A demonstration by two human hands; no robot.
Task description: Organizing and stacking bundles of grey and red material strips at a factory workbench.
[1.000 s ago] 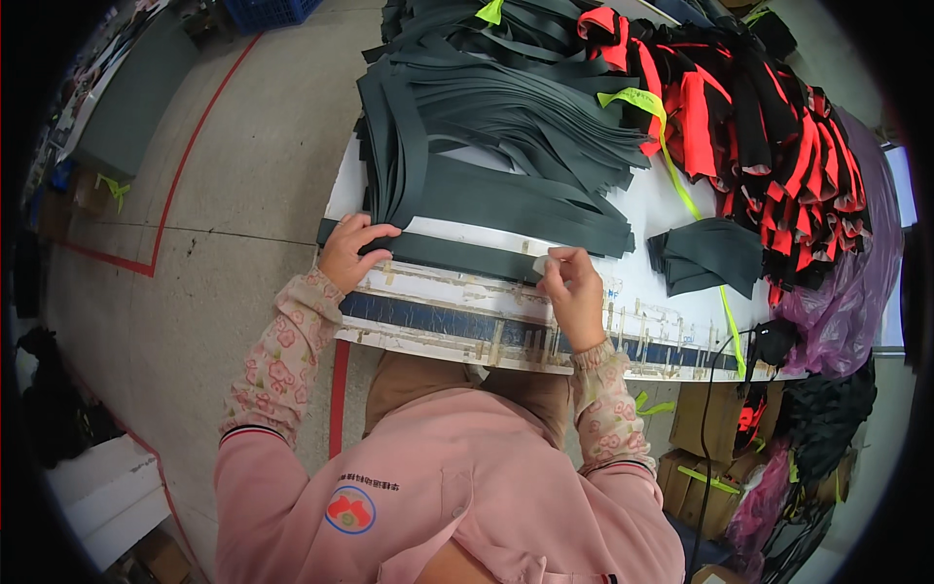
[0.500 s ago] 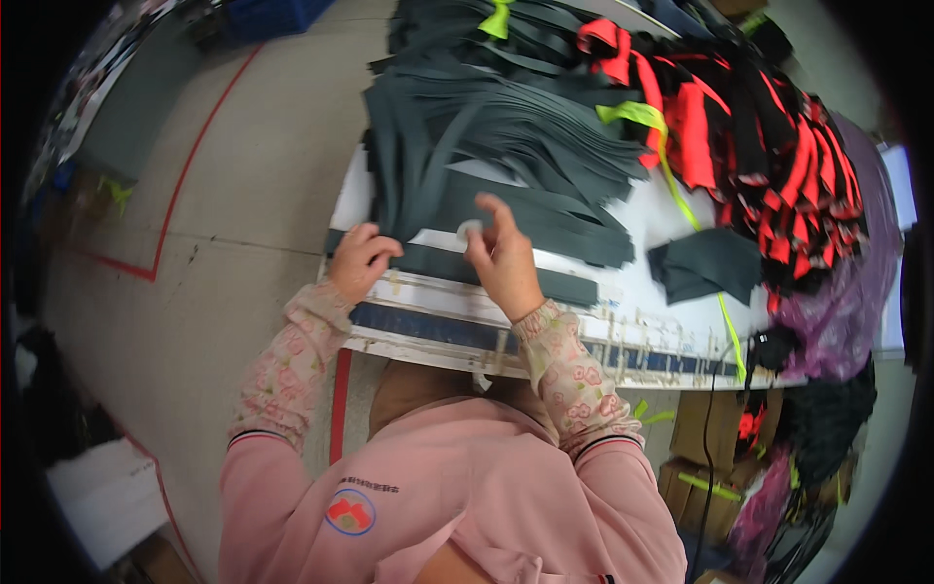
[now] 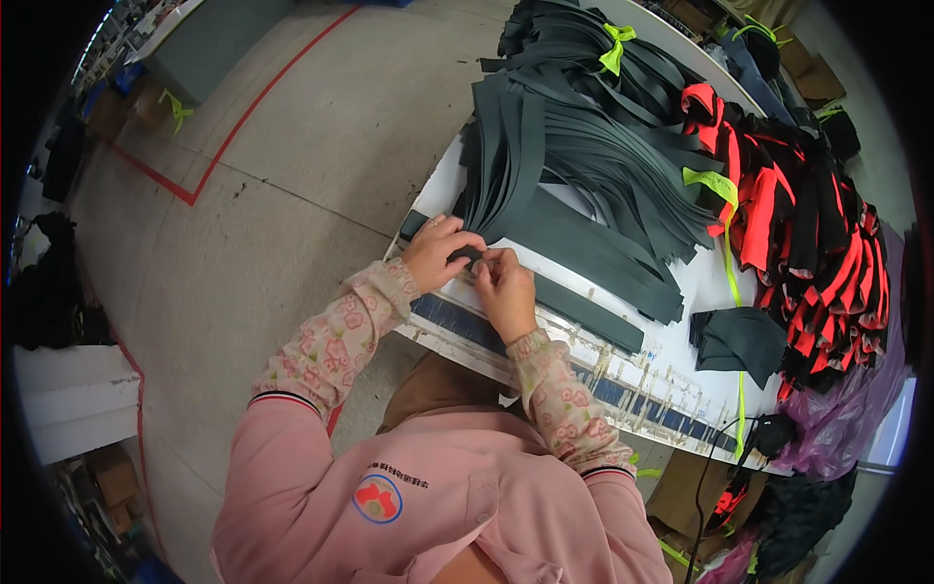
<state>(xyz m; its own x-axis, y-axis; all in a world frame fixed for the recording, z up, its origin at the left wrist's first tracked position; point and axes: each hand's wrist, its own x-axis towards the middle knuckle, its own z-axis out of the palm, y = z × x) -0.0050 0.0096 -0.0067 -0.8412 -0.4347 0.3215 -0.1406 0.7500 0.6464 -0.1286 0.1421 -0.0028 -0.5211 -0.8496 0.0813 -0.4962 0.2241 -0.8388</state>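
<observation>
A long dark grey fabric strip (image 3: 584,304) lies along the near edge of a white worktable (image 3: 686,292). My left hand (image 3: 435,251) pinches the strip's left end. Close beside it, my right hand (image 3: 506,284) presses fingers on the same end, the two hands almost touching. Just beyond them spreads a large fanned pile of dark grey strips (image 3: 564,165).
Bundles of red and black pieces (image 3: 808,234) tied with yellow-green bands fill the table's right side. A folded dark cloth (image 3: 737,341) lies near the right. Purple bags (image 3: 846,409) hang off the right edge. Concrete floor with red lines (image 3: 224,146) is on the left.
My right hand has slid left along the strip, from about its middle to its left end beside my left hand. The view has shifted closer and leftward.
</observation>
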